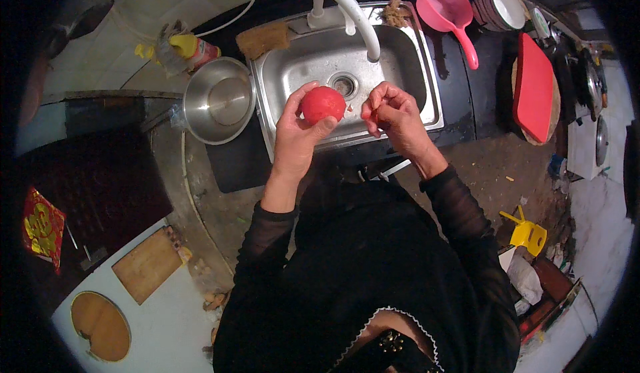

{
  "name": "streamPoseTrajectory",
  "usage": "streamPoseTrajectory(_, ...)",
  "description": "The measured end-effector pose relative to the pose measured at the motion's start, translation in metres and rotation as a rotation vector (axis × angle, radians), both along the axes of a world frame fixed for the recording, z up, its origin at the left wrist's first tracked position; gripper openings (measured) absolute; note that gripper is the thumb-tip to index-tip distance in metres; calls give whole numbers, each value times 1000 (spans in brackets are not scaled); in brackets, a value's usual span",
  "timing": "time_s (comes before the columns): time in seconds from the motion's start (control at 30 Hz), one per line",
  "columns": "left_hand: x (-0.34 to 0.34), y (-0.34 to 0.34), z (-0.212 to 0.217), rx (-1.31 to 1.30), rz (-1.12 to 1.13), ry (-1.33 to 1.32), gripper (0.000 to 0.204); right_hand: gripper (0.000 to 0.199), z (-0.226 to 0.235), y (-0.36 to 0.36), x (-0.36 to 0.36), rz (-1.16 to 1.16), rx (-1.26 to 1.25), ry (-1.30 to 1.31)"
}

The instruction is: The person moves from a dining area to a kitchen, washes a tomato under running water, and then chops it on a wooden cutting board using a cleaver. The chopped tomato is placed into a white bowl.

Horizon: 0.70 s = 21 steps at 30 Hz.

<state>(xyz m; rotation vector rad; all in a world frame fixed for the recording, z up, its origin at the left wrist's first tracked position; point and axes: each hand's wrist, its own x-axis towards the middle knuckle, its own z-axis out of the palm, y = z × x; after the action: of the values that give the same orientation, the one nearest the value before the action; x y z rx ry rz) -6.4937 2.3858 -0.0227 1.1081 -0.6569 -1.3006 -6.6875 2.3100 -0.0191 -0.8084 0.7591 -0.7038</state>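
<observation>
My left hand (pixel 299 128) is wrapped round a red tomato (pixel 323 105) and holds it up over the near side of the steel sink (pixel 292 56). The tomato's surface looks smooth and wet. Just to its right, my right hand (pixel 396 114) is closed in a pinch, with a small dark red scrap, perhaps tomato skin, showing between the fingertips. The two hands are apart. Beyond them lies the round drain (pixel 343 85), and a small reddish bit rests on the sink bottom near it.
A white faucet (pixel 353 13) arches over the sink. To the left stands a steel bowl (pixel 193 106), with a tan sponge (pixel 263 39) on the sink's back corner. At right are a pink ladle-shaped dipper (pixel 445 8), stacked white bowls (pixel 501 8) and a red cutting board (pixel 533 88).
</observation>
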Motion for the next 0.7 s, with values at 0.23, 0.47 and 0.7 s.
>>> streamPoseTrajectory(0.23, -2, 0, 8, -35, -79, -244, 76, 13, 26, -4, 11, 98, -378, 268)
streamPoseTrajectory(0.47, -3, 0, 16, -31, -105, -637, 70, 20, 35, -9, 12, 193, -909, 578)
streamPoseTrajectory(0.7, -7, 2, 13, -23, -108, -826, 70, 19, 36, -13, 13, 312, -941, 671)
